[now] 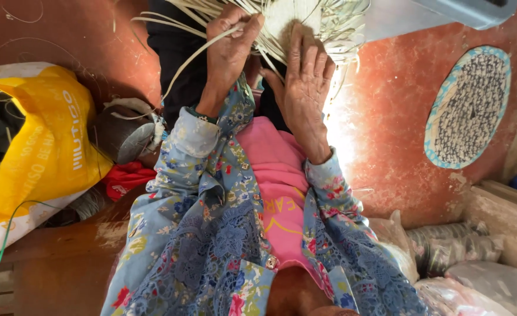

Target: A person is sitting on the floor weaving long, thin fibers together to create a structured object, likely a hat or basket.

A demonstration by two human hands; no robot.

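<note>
Nearest the lens is the person's own front: a blue floral jacket [211, 234] with lace trim, open over a pink shirt [276, 175]; both sleeves run up the frame toward the hands. At the top edge sits a piece of pale straw weaving [305, 17], a flat woven patch with loose strips fanning out on all sides; it lies against dark trousers [179, 64] over the lap. The left hand [229, 50] is closed, fingers curled together and pinched on one long loose strip [191, 61] that curves away down and to the left from the work; the right hand [305, 82] lies flat and open on the weaving, fingers spread apart and pointing up, palm pressing the woven patch, gripping nothing. The two hands are just beside each other, the thumb of the right one near the wrist of the left.

Left of the lap stands a dark round tin [121, 137] with pale strips draped over its rim; just below it lies a red cloth [126, 178]; further left a yellow and white plastic bag [45, 146] bulges, with straw showing at its edges. On the red floor [387, 146] to the right, well apart from the hands, lies a finished oval woven mat [468, 108] with a blue border and a dark-and-white centre; grey sacks [457, 251] sit at the lower right corner.
</note>
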